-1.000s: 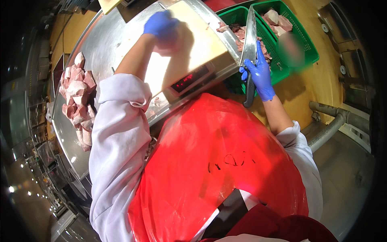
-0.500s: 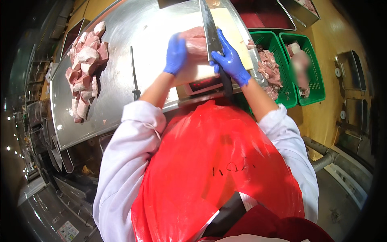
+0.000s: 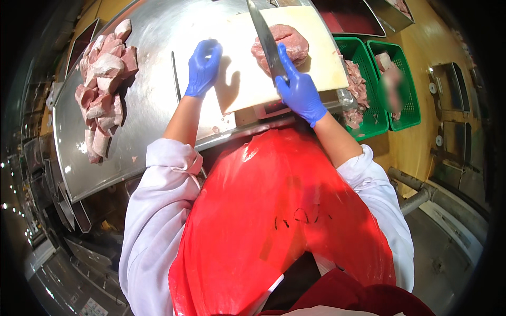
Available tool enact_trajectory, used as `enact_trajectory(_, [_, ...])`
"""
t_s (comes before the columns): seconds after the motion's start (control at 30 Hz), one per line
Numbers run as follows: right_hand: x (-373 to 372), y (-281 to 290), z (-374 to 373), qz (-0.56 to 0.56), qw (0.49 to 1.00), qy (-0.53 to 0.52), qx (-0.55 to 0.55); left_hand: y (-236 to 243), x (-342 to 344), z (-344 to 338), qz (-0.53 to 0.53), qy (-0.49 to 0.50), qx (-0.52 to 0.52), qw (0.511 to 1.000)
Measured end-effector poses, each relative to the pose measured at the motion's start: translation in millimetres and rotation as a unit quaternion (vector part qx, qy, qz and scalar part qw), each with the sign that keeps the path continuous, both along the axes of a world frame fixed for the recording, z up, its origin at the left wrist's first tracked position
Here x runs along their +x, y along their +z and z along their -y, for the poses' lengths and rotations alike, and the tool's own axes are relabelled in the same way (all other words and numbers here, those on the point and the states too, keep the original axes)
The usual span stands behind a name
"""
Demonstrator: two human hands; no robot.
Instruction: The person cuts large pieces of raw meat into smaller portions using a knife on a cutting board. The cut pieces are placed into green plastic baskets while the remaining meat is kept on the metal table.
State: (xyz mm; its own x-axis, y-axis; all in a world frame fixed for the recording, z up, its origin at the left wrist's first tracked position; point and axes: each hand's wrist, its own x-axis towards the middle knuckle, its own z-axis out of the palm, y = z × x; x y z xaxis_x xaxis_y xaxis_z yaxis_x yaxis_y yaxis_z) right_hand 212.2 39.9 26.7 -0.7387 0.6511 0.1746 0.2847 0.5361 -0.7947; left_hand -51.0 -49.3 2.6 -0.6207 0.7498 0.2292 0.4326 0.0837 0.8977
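My right hand [image 3: 299,95], in a blue glove, grips a large knife [image 3: 263,37], index finger along it, its blade pointing away over a round piece of raw meat [image 3: 292,45] on the cream cutting board [image 3: 247,97]. A red digital display [image 3: 271,106] shows beneath the board's near edge. My left hand [image 3: 203,68], also gloved, is raised left of the meat, holding nothing, with loosely curved, open fingers. Farther left a thin metal rod [image 3: 175,73] lies on the steel table [image 3: 147,131], partly hidden by my left arm.
A pile of meat chunks [image 3: 105,73] lies on the table's left. Green baskets [image 3: 377,121] with meat trimmings stand to the right, steel and red-lined bins [image 3: 345,16] beyond. A metal pipe rail [image 3: 416,197] runs at the lower right. My red apron fills the lower middle.
My left hand has come away leftward from the meat, which now shows whole on the board. My right hand brought the knife from beside the baskets onto the board and over the meat.
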Motion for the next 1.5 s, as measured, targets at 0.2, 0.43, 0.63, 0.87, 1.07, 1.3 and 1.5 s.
enact_trajectory(0.2, [74.7,-9.3,71.9,0.195,0.98,-0.007,0.029,-11.1,-7.9,-3.2,0.045,0.014,0.102,0.994])
enact_trajectory(0.43, [150.0,12.8,103.6,0.122,0.99,-0.01,-0.066,3.0,49.4,-12.3,-0.13,-0.075,0.134,0.98])
enact_trajectory(0.63, [89.5,28.8,82.0,0.004,0.97,-0.193,-0.148,-2.0,64.9,-31.9,-0.148,-0.054,0.018,0.987])
enact_trajectory(0.87, [-24.3,12.1,45.2,0.009,0.987,-0.157,0.034,-3.6,52.0,-28.7,0.071,-0.063,-0.012,0.995])
enact_trajectory(1.07, [-32.4,7.8,70.6,0.197,0.965,-0.136,0.105,-11.1,53.2,-22.3,0.078,-0.071,0.003,0.994])
enact_trajectory(1.3, [75.3,37.8,147.2,0.271,0.962,-0.04,-0.005,-15.4,30.4,-8.1,0.14,-0.042,0.008,0.989])
enact_trajectory(1.5, [49.7,64.5,120.7,0.116,0.988,-0.097,-0.032,-19.0,17.9,-10.6,0.163,-0.03,0.027,0.986])
